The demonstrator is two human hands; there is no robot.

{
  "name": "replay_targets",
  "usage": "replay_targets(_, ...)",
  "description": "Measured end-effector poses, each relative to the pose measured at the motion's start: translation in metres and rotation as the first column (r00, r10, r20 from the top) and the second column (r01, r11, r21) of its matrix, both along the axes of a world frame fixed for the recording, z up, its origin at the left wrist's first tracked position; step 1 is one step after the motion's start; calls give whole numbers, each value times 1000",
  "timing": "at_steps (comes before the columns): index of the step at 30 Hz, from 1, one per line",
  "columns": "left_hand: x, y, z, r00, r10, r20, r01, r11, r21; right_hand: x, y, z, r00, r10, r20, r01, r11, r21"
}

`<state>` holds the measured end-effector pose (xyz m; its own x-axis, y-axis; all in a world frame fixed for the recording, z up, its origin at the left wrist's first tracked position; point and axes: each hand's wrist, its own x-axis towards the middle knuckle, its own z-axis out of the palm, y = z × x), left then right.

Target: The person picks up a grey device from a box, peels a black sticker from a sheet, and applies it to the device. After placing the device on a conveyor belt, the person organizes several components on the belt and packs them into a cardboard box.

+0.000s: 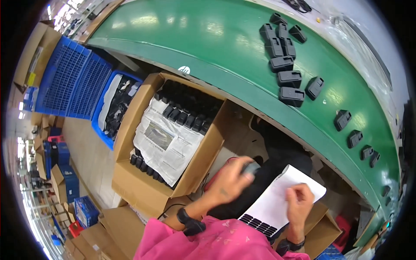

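Note:
My left hand [230, 181] is closed around a small black plastic block [250, 168], blurred by motion, between the open carton and my lap. It looks like the black charger-like blocks [292, 96] on the green bench. A white backing sheet [274, 198] lies across my lap, its far end curling. Rows of black oblong stickers [258, 225] remain along its near end. Over the sheet's right side, my right hand [299, 203] has its thumb and fingers pressed together. Whatever they may hold is too small to make out.
A cardboard carton [125, 177] at left holds rows of black blocks under a printed plastic bag [167, 141]. Behind it are a blue bin of black parts [106, 134] and blue crates [69, 78]. The green conveyor-like bench [208, 47] curves across the far side and right.

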<state>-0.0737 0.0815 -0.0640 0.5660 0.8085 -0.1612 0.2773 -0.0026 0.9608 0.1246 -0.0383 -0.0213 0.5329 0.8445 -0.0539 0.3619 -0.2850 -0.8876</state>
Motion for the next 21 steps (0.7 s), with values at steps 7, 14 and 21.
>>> replay_targets(7,-208,103,-178,529,809,-256,-636,578,512,112,-53,-29,843,-534,-64,538,839,83)
replay_targets(14,-252,220,-190,327,861,-390,-501,508,701,179,-39,-16,181,-649,-739,857,473,-205)
replay_targets(21,-252,254,-216,348,653,-673,-300,758,580,182,-17,-34,368,-678,-636,836,541,-94)
